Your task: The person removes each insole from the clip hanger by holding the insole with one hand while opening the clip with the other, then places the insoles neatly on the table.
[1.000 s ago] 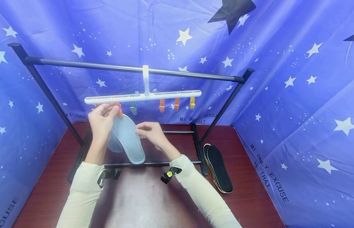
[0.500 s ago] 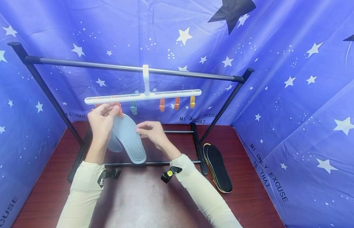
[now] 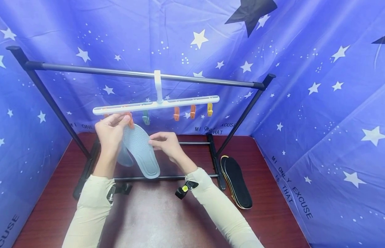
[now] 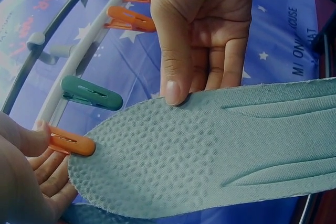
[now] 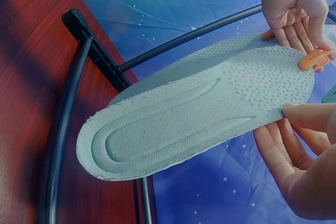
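A light grey-blue insole hangs tilted under the left part of the white clip hanger. My left hand pinches the orange clip, whose tip lies over the insole's toe edge. With thumb and fingers my right hand pinches the insole's side edge near the dimpled toe part, best seen in the right wrist view. Behind it hangs a second insole of the same colour, partly hidden by the first one and my left hand. A green clip sits just right of the orange one.
The hanger hooks over the top bar of a black rack. More clips, orange and yellow, hang on its right half. Black insoles lie stacked on the red-brown table, right of the rack. Starry blue cloth surrounds everything.
The insole's lower end has swung slightly to the right, and the hanger's right end has risen a little. Both hands keep nearly the same place and hold.
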Demonstrator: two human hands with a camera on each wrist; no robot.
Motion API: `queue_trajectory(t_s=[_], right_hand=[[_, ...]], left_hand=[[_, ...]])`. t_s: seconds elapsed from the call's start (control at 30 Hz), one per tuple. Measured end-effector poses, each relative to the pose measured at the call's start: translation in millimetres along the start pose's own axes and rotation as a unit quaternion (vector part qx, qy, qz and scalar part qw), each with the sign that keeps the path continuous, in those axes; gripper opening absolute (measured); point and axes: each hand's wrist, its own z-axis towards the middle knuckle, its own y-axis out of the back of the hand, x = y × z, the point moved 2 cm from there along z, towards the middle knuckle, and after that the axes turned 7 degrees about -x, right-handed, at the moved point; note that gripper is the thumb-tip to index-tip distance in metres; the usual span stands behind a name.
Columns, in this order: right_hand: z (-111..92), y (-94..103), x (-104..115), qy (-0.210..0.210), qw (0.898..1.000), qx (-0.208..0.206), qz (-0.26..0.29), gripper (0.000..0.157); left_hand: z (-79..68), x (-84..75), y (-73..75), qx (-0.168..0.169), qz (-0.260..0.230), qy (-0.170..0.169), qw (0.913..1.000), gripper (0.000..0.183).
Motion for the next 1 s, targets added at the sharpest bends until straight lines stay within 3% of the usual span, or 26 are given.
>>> queue_trajectory(t_s=[1.0], right_hand=[[-2.0,4.1,-1.4,-0.011,1.000,0.003,0.008,0.022]], left_hand=[[-0.1,1.4,-1.4,-0.014,-0.059,0.023,0.9979,0.009]])
